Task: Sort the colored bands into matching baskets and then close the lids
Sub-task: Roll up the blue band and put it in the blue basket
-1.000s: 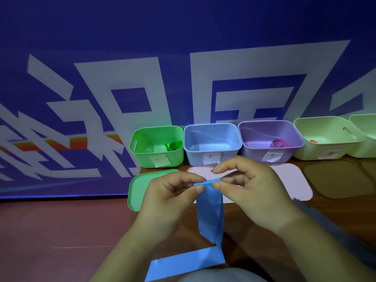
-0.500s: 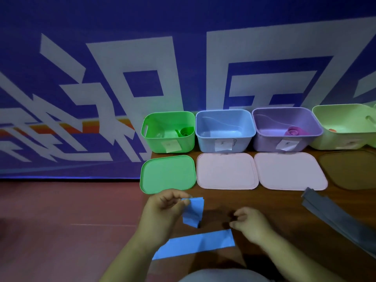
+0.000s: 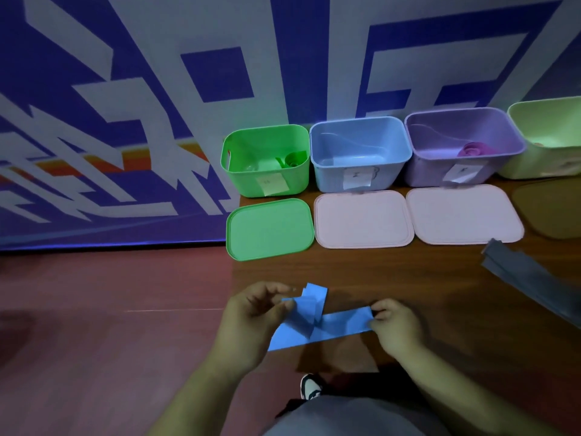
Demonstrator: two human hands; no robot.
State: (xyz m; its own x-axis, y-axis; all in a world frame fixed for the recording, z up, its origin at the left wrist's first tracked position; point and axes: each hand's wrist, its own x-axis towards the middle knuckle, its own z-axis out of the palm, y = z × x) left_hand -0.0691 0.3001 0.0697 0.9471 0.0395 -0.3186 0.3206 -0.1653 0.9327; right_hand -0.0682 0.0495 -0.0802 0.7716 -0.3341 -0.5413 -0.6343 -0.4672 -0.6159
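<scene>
A blue band (image 3: 339, 325) lies near the front of the brown table. My left hand (image 3: 254, 322) pinches its folded left part, and my right hand (image 3: 393, 325) pinches its right end. At the back stand four open baskets: a green basket (image 3: 239, 171) with a rolled green band (image 3: 294, 158) inside, a blue basket (image 3: 323, 174), a purple basket (image 3: 421, 171) holding a pink roll (image 3: 473, 150), and a pale green basket (image 3: 522, 165). In front of them lie a green lid (image 3: 270, 228) and two pale pink lids (image 3: 361, 218) (image 3: 465, 214).
A grey band (image 3: 531, 278) lies on the table's right side. The table's left edge (image 3: 234, 272) drops to a reddish floor. A blue and white banner wall (image 3: 125, 105) rises behind the baskets. A shoe (image 3: 309, 387) shows below the table's front edge.
Both hands dropped from in front of the baskets to the table's front. My right hand let go of the band's top, then took hold of its free right end on the table.
</scene>
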